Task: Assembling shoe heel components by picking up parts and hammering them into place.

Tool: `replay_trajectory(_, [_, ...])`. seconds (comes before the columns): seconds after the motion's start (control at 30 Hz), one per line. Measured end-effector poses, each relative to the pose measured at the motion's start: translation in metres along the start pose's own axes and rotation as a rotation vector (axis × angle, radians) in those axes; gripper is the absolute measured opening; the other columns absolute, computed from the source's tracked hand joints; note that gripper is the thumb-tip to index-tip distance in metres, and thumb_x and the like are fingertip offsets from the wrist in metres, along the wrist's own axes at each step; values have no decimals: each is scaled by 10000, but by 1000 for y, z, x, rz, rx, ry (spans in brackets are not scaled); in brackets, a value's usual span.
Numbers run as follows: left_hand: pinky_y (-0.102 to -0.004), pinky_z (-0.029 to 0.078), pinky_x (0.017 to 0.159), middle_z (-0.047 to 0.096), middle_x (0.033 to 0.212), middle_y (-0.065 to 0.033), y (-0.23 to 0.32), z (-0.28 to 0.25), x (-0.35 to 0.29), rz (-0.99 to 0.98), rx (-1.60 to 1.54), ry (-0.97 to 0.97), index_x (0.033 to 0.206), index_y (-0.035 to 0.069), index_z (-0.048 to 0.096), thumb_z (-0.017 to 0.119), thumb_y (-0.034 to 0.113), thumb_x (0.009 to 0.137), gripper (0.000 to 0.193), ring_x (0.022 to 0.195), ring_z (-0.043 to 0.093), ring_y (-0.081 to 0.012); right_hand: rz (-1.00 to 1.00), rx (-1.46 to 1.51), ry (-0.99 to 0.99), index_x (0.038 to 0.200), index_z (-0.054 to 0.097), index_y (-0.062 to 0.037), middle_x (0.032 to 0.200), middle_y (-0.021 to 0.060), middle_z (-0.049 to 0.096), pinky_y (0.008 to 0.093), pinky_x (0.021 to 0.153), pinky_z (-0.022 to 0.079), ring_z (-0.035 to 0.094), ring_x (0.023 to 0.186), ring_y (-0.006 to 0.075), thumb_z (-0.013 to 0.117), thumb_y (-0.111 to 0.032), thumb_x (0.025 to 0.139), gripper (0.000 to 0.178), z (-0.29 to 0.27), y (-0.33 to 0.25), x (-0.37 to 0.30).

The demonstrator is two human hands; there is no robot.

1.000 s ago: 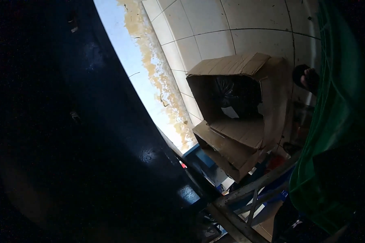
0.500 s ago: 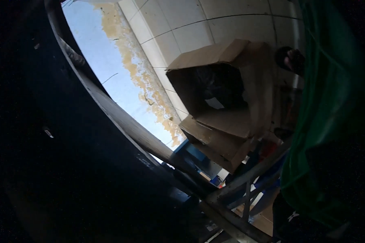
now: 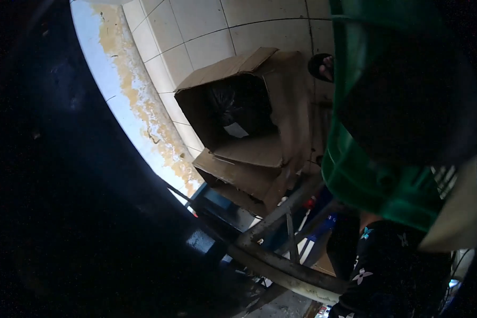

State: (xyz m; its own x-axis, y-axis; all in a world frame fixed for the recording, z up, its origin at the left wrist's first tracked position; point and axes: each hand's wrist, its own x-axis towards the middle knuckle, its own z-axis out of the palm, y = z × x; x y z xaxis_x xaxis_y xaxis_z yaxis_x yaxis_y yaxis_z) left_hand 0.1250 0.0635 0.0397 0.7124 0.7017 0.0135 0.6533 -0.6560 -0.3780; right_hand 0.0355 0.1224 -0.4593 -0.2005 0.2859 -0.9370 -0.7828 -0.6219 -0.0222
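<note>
You show neither hand, so I cannot tell their grip; nudging the green slotted plastic piece (image 3: 350,169) at right leftward could knock the open brown cardboard box (image 3: 289,108).

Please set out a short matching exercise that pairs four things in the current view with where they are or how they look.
Things
1. Cardboard box
2. Black plastic bag
3. Green plastic container
4. Flaking painted surface

Places and looks
A. In the right half of the picture
B. Whitish, with tan patches
C. Inside another thing
D. Brown, with its opening showing

Right pairs: 1-D, 2-C, 3-A, 4-B.
</note>
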Motion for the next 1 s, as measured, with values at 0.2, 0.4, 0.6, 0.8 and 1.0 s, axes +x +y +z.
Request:
replay_trajectory(0.2, [-527,223,1150,114,1561,-267,3,-18,-37,-27,-144,-22,1313,-54,456,447,415,1012,558,1424,224,-402,0,-87,170,1349,549,-51,1366,194,548,463,993,454,531,1236,362,481,-169,950,422,-81,58,-29])
replay_trajectory(0.4, [-533,210,1159,100,1566,-269,14,3,-90,-107,-366,106,1311,-56,451,441,421,1011,563,1437,207,-408,-149,-223,409,1355,545,-52,1382,196,540,461,1005,449,523,1254,364,479,-167,949,428,-192,47,-35])
replay_trajectory(0.6, [-526,205,1157,73,1565,-290,8,23,-122,-148,-489,211,1280,-77,457,401,387,1024,533,1434,196,-428,-279,-388,568,1362,541,-54,1398,198,532,459,1018,444,515,1271,366,476,-164,948,433,-220,38,-25])
replay_trajectory(0.8, [-540,207,1162,53,1552,-346,44,52,-108,-26,-878,153,1319,-85,445,493,238,970,478,1426,196,-496,-280,-416,1127,1368,537,-56,1414,200,525,457,1030,439,508,1288,367,473,-161,947,439,-535,70,25])
replay_trajectory(1.0, [-537,220,1159,102,1552,-326,20,31,-118,-247,-567,144,1287,-77,485,552,180,919,454,1411,226,-501,-610,-652,789,1351,557,-42,1382,208,550,454,1018,449,536,1251,364,456,-175,972,414,-304,-10,-13])
